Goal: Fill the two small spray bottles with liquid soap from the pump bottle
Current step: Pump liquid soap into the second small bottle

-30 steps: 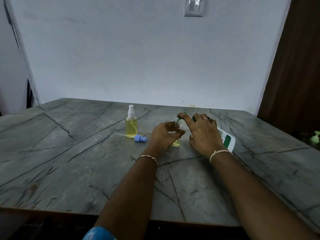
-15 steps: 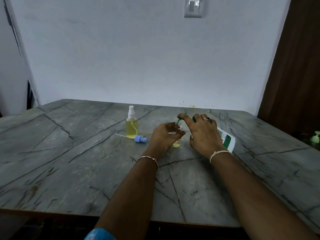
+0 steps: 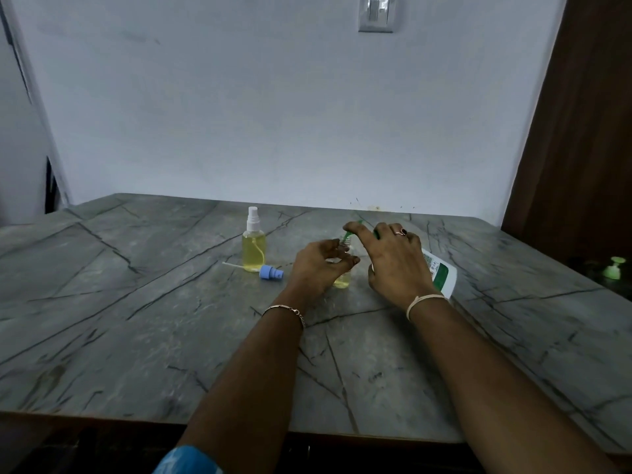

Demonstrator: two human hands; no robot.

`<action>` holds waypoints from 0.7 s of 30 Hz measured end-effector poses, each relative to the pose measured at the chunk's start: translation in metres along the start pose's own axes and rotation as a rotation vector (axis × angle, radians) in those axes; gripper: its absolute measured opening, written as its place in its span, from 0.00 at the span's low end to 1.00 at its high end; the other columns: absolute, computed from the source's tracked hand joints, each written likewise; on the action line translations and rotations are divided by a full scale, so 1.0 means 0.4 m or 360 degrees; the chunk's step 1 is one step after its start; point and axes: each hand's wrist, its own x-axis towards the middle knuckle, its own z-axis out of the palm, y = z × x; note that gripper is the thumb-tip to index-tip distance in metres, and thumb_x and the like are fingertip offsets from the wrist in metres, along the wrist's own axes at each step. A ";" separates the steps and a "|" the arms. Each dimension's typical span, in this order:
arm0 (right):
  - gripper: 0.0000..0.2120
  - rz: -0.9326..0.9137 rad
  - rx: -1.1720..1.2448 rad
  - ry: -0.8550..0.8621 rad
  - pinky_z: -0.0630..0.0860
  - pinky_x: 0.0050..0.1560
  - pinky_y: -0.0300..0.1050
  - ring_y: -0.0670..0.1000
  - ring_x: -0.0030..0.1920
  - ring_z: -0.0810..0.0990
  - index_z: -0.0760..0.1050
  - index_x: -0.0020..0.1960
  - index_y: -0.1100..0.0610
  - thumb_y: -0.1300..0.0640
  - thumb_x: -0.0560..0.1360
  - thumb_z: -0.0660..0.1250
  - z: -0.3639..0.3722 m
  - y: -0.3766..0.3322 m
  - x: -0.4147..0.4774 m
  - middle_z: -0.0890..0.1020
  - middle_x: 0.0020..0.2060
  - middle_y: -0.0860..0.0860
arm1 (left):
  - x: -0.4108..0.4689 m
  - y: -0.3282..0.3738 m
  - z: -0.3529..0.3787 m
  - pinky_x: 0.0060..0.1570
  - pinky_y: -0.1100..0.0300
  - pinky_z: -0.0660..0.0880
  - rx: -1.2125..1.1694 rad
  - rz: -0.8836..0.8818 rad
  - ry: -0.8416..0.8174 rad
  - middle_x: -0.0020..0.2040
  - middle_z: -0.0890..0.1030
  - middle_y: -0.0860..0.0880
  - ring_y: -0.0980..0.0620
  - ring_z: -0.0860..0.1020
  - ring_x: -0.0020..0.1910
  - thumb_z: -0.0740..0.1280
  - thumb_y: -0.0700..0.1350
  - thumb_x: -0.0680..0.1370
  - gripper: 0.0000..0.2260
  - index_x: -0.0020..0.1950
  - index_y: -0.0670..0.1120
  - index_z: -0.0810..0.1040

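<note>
— Where is the small clear plastic spray bottle (image 3: 343,280) that is being filled?

— Just right of the frame's centre, upright on the grey veined stone-look desk (image 3: 136,319). Its top is off and a little yellow liquid sits in its bottom. The left hand (image 3: 321,265) grips it, fingers and thumb curled round its upper part.

— And the right hand (image 3: 396,265)?

— It holds the white plastic pump bottle with a green label (image 3: 441,271), which is tilted, base toward the right of the frame and head toward the small bottle. The forefinger lies stretched along the green pump spout (image 3: 347,234), whose tip is at the small bottle's open neck. Whether it touches the neck, I cannot tell.

— The other bottle?

— The second small spray bottle (image 3: 253,248) stands left of centre, upright, nearly full of yellow liquid, with its white sprayer on, apart from both hands. Just below and right of it a blue sprayer cap (image 3: 270,272) lies on its side, its thin white tube pointing left past the bottle's base.

— Anything else?

— A thin metal bracelet (image 3: 285,309) on the left wrist, a pale band (image 3: 424,299) on the right wrist, a ring (image 3: 400,231) on a right finger. A white wall switch (image 3: 376,12) sits at the top of the frame, a brown wooden door (image 3: 581,131) runs along the right edge, and a small green pump top (image 3: 614,267) shows dimly at the far right.
</note>
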 end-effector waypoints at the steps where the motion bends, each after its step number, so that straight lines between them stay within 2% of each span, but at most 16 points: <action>1: 0.36 0.0008 0.0015 -0.0003 0.68 0.60 0.57 0.58 0.60 0.71 0.56 0.72 0.43 0.61 0.70 0.66 -0.001 -0.002 0.002 0.74 0.57 0.55 | -0.001 0.001 0.000 0.60 0.56 0.75 -0.0002 -0.0004 -0.0004 0.52 0.84 0.49 0.53 0.81 0.53 0.76 0.49 0.70 0.17 0.57 0.45 0.80; 7: 0.33 0.0026 0.0024 0.0032 0.67 0.59 0.56 0.58 0.60 0.71 0.60 0.70 0.45 0.61 0.69 0.66 0.000 -0.016 0.011 0.74 0.58 0.54 | -0.004 0.004 0.001 0.59 0.60 0.74 0.0034 -0.0002 -0.0013 0.53 0.83 0.49 0.54 0.81 0.52 0.75 0.49 0.71 0.20 0.60 0.44 0.79; 11: 0.36 0.0013 -0.0025 0.0016 0.67 0.60 0.57 0.58 0.61 0.71 0.55 0.73 0.43 0.61 0.71 0.65 0.002 -0.007 0.005 0.74 0.58 0.55 | -0.004 -0.003 0.003 0.57 0.58 0.77 -0.0018 -0.0027 -0.0054 0.52 0.83 0.50 0.54 0.82 0.49 0.77 0.47 0.69 0.27 0.66 0.43 0.74; 15: 0.37 0.0010 -0.0075 -0.0032 0.66 0.62 0.58 0.59 0.63 0.70 0.52 0.74 0.42 0.59 0.72 0.66 -0.002 -0.001 -0.001 0.73 0.61 0.56 | -0.009 -0.007 0.000 0.54 0.60 0.78 0.0027 0.0018 -0.0093 0.54 0.82 0.51 0.55 0.81 0.48 0.78 0.45 0.68 0.32 0.69 0.48 0.70; 21: 0.34 0.0054 -0.0035 -0.0015 0.66 0.61 0.57 0.58 0.62 0.70 0.57 0.72 0.45 0.58 0.71 0.67 -0.005 -0.015 0.008 0.73 0.60 0.55 | -0.019 -0.007 -0.007 0.54 0.57 0.79 0.0141 0.0094 -0.0141 0.57 0.81 0.48 0.52 0.80 0.52 0.78 0.41 0.66 0.36 0.71 0.47 0.67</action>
